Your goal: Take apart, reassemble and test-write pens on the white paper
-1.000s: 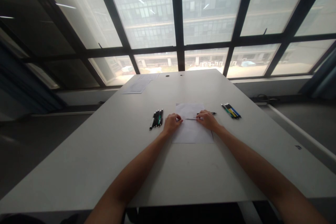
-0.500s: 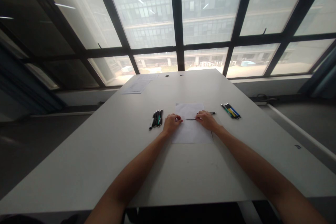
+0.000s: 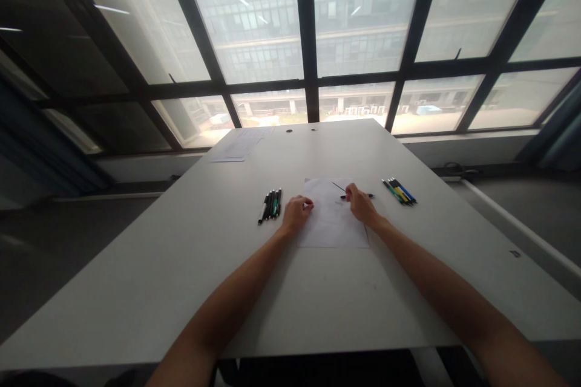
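My right hand [image 3: 361, 204] is closed in a pinch on a thin dark rod [image 3: 338, 186], which looks like a pen refill. It points up and left above a white sheet of paper [image 3: 331, 230]. A black pen or pen barrel [image 3: 370, 195] lies partly hidden behind that hand. On the paper's left edge rests my left hand [image 3: 296, 213], thumb and fingertips brought together; whatever they hold, if anything, is too small to make out. Between the hands, a small greyish mark or piece [image 3: 338, 202] shows on the paper.
Several mostly black pens [image 3: 271, 204] lie side by side left of the paper. To the right are several pens with green, yellow and blue barrels [image 3: 399, 191]. Printed sheets [image 3: 233, 148] lie at the white table's [image 3: 181, 272] far left, before large windows.
My right hand has lifted and turned, tilting the thin rod from flat near the paper to pointing up and left. My left hand has hardly moved.
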Available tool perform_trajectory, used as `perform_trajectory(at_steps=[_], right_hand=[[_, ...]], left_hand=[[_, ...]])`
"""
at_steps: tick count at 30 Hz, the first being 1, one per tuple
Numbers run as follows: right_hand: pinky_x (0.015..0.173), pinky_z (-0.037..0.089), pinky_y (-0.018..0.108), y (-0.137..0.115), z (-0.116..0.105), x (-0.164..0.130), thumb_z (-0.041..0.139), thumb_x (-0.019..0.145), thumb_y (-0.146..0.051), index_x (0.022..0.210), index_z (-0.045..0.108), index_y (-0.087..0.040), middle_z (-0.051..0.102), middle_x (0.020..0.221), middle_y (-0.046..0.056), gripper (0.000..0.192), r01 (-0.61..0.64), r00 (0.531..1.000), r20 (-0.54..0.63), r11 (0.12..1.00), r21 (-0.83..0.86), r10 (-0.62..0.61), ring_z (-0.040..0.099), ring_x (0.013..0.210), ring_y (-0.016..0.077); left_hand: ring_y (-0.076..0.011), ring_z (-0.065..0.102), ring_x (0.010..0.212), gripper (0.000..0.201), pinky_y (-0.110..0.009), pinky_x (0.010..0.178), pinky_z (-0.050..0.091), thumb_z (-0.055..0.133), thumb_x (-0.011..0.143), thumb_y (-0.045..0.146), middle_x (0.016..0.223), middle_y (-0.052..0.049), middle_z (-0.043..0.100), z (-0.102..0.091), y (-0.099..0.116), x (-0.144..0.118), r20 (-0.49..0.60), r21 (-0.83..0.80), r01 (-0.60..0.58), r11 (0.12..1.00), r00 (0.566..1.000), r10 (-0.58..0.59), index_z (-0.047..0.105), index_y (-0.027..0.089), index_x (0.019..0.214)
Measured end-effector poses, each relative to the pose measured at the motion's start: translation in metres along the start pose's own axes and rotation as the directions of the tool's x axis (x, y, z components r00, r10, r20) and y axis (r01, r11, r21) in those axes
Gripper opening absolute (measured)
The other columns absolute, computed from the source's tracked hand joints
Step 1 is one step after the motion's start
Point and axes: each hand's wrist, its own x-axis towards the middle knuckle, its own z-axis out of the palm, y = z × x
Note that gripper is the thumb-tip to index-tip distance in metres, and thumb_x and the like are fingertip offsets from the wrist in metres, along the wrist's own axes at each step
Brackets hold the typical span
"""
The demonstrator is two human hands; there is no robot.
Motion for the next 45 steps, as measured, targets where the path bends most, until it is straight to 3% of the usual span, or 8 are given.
perform_trajectory(at_steps=[5, 10, 14, 21, 32, 36, 45], right_hand=[[0.068, 0.038, 0.025, 0.004, 0.005, 0.002, 0.040, 0.089, -0.008, 0.108, 0.056, -0.018, 0.065, 0.078, 0.002, 0.027, 0.032, 0.999, -0.006, 0.996, 0.088, -0.031, 0.058, 0.069, 0.0160], [0.078, 0.041, 0.027, 0.001, 0.005, 0.003, 0.040, 0.087, -0.006, 0.097, 0.059, -0.016, 0.066, 0.089, 0.008, 0.023, 0.068, 0.997, -0.036, 0.996, 0.061, -0.066, 0.059, 0.084, 0.0189], [0.076, 0.040, 0.028, -0.003, 0.005, 0.003, 0.042, 0.088, -0.009, 0.094, 0.057, -0.017, 0.064, 0.087, 0.008, 0.018, 0.036, 0.998, -0.054, 0.999, 0.009, -0.035, 0.057, 0.082, 0.0193], [0.076, 0.040, 0.027, -0.004, 0.006, 0.001, 0.055, 0.086, -0.018, 0.084, 0.062, -0.016, 0.061, 0.085, 0.006, 0.008, 0.095, 0.995, 0.047, 0.993, -0.072, -0.092, 0.054, 0.077, 0.0171], [0.077, 0.040, 0.025, -0.010, 0.004, 0.001, 0.057, 0.089, -0.021, 0.090, 0.071, -0.017, 0.064, 0.087, 0.005, 0.014, 0.049, 0.988, 0.152, 0.986, -0.160, -0.025, 0.058, 0.082, 0.0156], [0.078, 0.040, 0.025, -0.010, 0.006, 0.001, 0.059, 0.088, -0.019, 0.086, 0.071, -0.018, 0.065, 0.086, 0.005, 0.012, 0.086, 0.984, 0.165, 0.983, -0.162, -0.059, 0.059, 0.084, 0.0166], [0.084, 0.041, 0.029, -0.011, 0.008, 0.002, 0.059, 0.089, -0.016, 0.089, 0.066, -0.017, 0.065, 0.091, 0.008, 0.008, 0.175, 0.969, 0.201, 0.973, -0.152, -0.143, 0.058, 0.090, 0.0195]], left_hand=[[-0.0198, 0.063, 0.082, 0.010, -0.031, 0.080, 0.048, 0.067, 0.082, 0.024, 0.082, -0.005, 0.071, 0.000, -0.001, -0.001, -0.056, -0.041, 0.010, 0.999, 0.998, -0.012, 0.074, 0.020, 0.089], [-0.0185, 0.065, 0.081, 0.009, -0.031, 0.081, 0.049, 0.066, 0.084, 0.024, 0.084, -0.003, 0.073, 0.000, -0.001, -0.001, -0.089, -0.133, -0.008, 0.991, 0.996, -0.004, 0.072, 0.020, 0.089], [-0.0178, 0.066, 0.079, 0.009, -0.031, 0.080, 0.049, 0.067, 0.083, 0.025, 0.083, -0.003, 0.073, 0.000, 0.000, 0.000, -0.100, -0.165, -0.020, 0.986, 0.995, 0.003, 0.071, 0.019, 0.088], [-0.0171, 0.064, 0.079, 0.008, -0.031, 0.081, 0.049, 0.070, 0.080, 0.022, 0.081, -0.002, 0.072, 0.003, -0.002, 0.000, -0.096, -0.178, -0.040, 0.983, 0.995, 0.023, 0.071, 0.019, 0.088], [-0.0166, 0.062, 0.079, 0.013, -0.030, 0.080, 0.048, 0.073, 0.074, 0.015, 0.082, -0.001, 0.071, 0.001, 0.002, 0.000, -0.033, -0.149, -0.126, 0.981, 0.992, 0.123, 0.072, 0.020, 0.086], [-0.0171, 0.062, 0.080, 0.015, -0.031, 0.081, 0.048, 0.072, 0.073, 0.014, 0.083, -0.002, 0.071, 0.000, 0.002, 0.000, 0.020, -0.140, -0.145, 0.979, 0.989, 0.150, 0.073, 0.020, 0.087], [-0.0175, 0.063, 0.080, 0.012, -0.032, 0.081, 0.049, 0.071, 0.076, 0.017, 0.083, -0.003, 0.071, 0.002, 0.001, 0.000, -0.001, -0.144, -0.135, 0.980, 0.991, 0.136, 0.074, 0.020, 0.087]])
